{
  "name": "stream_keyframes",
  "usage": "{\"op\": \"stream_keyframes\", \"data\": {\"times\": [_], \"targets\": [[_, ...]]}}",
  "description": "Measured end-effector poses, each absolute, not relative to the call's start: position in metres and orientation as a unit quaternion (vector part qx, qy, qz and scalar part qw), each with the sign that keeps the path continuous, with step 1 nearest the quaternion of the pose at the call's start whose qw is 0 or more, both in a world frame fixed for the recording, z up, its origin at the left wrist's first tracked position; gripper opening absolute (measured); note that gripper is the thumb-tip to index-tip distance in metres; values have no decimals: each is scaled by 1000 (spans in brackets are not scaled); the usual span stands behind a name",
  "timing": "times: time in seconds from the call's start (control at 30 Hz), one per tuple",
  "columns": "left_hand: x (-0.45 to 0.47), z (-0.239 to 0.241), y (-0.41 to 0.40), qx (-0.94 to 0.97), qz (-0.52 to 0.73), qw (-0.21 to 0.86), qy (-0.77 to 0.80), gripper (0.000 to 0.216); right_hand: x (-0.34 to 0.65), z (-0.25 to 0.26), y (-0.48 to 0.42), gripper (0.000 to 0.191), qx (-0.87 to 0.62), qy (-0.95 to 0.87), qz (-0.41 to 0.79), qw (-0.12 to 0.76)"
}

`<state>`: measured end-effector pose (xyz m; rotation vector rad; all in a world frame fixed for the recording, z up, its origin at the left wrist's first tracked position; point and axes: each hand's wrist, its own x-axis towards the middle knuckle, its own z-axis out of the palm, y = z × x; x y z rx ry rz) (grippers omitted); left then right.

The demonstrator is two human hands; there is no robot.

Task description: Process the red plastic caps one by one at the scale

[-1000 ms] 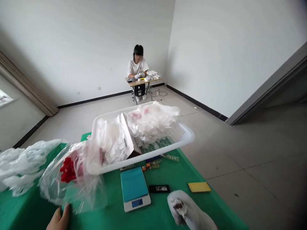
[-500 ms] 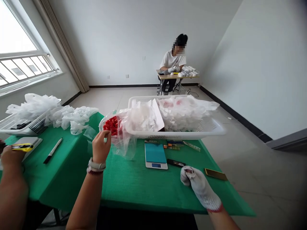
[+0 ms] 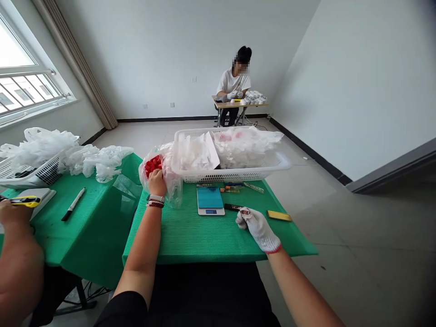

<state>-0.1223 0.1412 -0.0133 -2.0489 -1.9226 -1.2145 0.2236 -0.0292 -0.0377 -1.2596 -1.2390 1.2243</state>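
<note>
Step in hand: Our left hand (image 3: 156,184) was on the clear plastic bag (image 3: 173,193) of red plastic caps (image 3: 152,166), so we judged that handling this bag was the step in hand.
Next move: We judged that it called for a sure hold on the bag, because the caps lay loose inside.
Left hand: It was bare, its fingers curled against the bag; we could not tell whether it gripped.
Right hand: It wore a white knit glove (image 3: 259,230), stood loosely half open, and held nothing.
Bag: It stood against the front left corner of the white plastic basket (image 3: 235,177).
Basket contents: That basket held crumpled white plastic bags (image 3: 245,147) and a white card sheet (image 3: 211,150).
Left of basket: A second white basket (image 3: 32,175) lay well over, heaped with similar bags (image 3: 44,147).
Front of basket: A digital scale (image 3: 210,200) sat on the green cloth (image 3: 170,236).
Co-worker: Left of the basket, another person's hand (image 3: 13,213) held a yellow utility knife (image 3: 25,201).
</note>
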Motion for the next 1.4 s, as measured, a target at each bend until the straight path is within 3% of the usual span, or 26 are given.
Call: {"op": "stream_keyframes", "data": {"times": [0.23,0.63,1.0,1.23,1.4], "targets": [[-121,-11,132,-711,-371,47,-595,31,224,-40,-28,52,-477,-510,524,488],[-126,-15,128,-738,-340,70,-578,23,226,-44,-27,49,-471,-491,537,498],[-108,-7,103,-636,-574,129,-500,28,227,-48,-25,51,-494,-479,463,559],[-26,-33,72,-868,-394,-57,-298,26,230,-49,-22,47,-470,-496,470,559],[-3,-38,65,-898,-342,-71,-267,24,229,-48,-24,46,-463,-497,469,565]]}}
